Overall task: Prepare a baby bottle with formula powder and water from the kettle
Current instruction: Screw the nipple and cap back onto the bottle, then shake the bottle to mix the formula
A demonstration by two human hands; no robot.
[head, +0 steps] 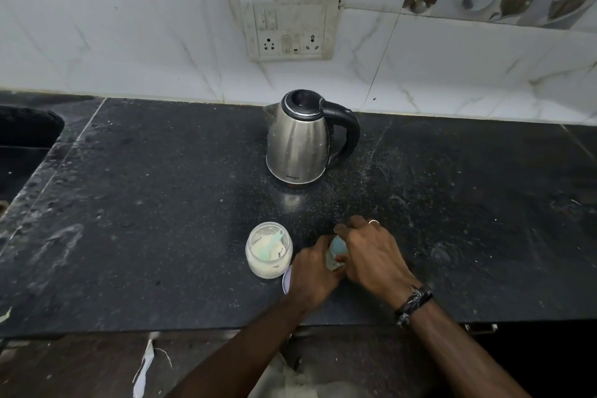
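A dark stone bench [161, 203], dusted with pale specks, runs along a white tiled wall [129, 42]. A socket plate [289, 27] is fixed to the wall above the kettle [298, 142]. The kettle stands upright near the back of the bench, lid closed, spout to the left and black handle to the right. At the far left a dark sink [22, 139] is cut off by the frame edge.

An open jar [269, 254] of pale formula powder stands just left of the hands, with a light blue scoop [273, 242] lying in the powder. A pale round lid [286, 278] lies flat beside the jar, mostly covered by the left hand [311, 275].

The baby bottle [337, 252] sits near the front of the bench, between both hands, apparently upright with its blue top toward the camera. The left hand grips its body; the right hand [371, 255], wearing a ring, closes over the top from the right. Most of the bottle is hidden, so its contents cannot be made out. A dark wristband [415, 299] circles the right wrist.
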